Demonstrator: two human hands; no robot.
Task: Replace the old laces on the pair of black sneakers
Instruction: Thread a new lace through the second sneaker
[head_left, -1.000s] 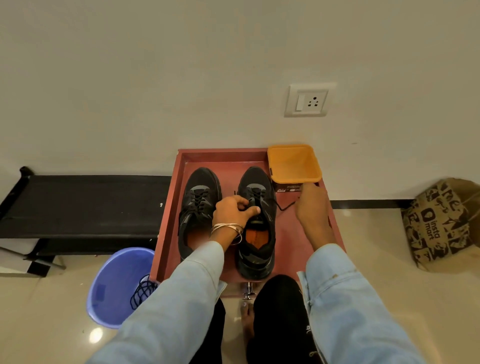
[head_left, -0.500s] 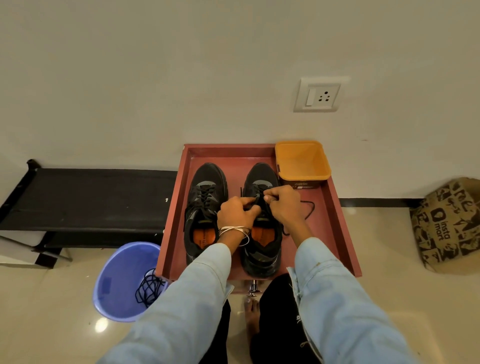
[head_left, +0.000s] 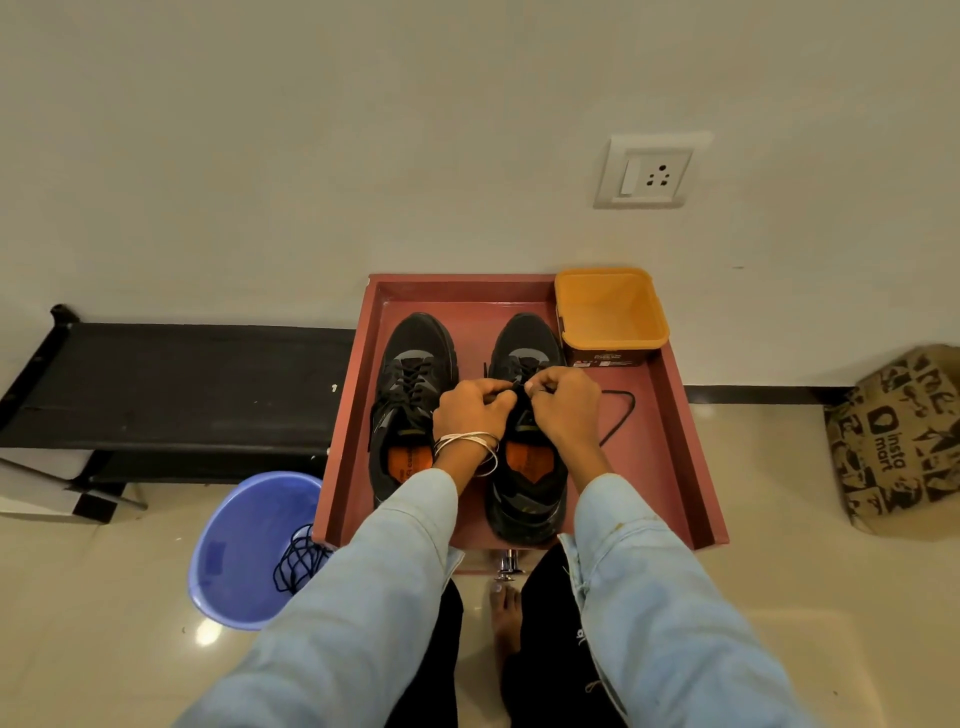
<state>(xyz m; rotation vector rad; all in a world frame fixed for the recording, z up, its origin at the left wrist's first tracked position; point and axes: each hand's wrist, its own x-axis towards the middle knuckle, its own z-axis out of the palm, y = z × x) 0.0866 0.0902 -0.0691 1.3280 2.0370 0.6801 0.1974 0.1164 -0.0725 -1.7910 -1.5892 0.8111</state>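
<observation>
your left hand (head_left: 474, 410) and right hand (head_left: 563, 405) both pinch the black lace (head_left: 618, 415) over the right sneaker (head_left: 524, 467), mid-tray (head_left: 691, 467); the left sneaker (head_left: 410, 395) beside it is laced, orange insoles showing. the paper bag (head_left: 893, 441) reads "insta mart".
</observation>
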